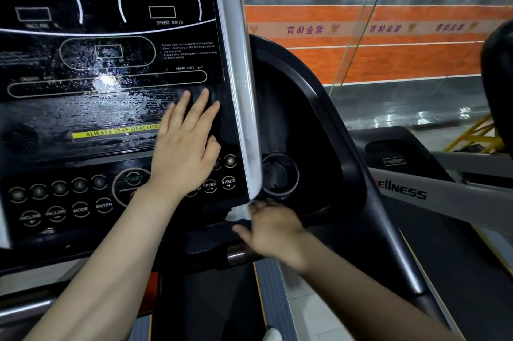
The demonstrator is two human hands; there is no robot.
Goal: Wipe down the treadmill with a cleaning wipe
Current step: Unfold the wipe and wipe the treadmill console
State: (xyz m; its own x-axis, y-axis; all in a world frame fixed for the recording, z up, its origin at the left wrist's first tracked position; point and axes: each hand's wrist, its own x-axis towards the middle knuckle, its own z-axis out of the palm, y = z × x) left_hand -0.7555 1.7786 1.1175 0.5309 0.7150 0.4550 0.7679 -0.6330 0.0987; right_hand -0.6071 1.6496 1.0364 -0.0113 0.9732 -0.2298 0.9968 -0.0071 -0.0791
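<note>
The treadmill console [111, 63] is a black glossy panel with dials, buttons and wet streaks across its middle. My left hand [186, 146] lies flat on the panel's right side, fingers spread, pressing a thin dark-looking cleaning wipe [215, 115] that shows past the fingertips. My right hand [273, 232] is blurred, just below the lower corner of the silver side trim [236, 63]. Its fingers are curled on a crumpled white scrap [236, 213]; whether that is a wipe or film from the trim I cannot tell.
A black cup holder [279, 174] sits in the curved side tray right of the console. A metal handlebar [238, 254] runs below the right hand. Another treadmill marked "wellness" [402, 190] stands to the right, with a glass wall [361, 35] behind.
</note>
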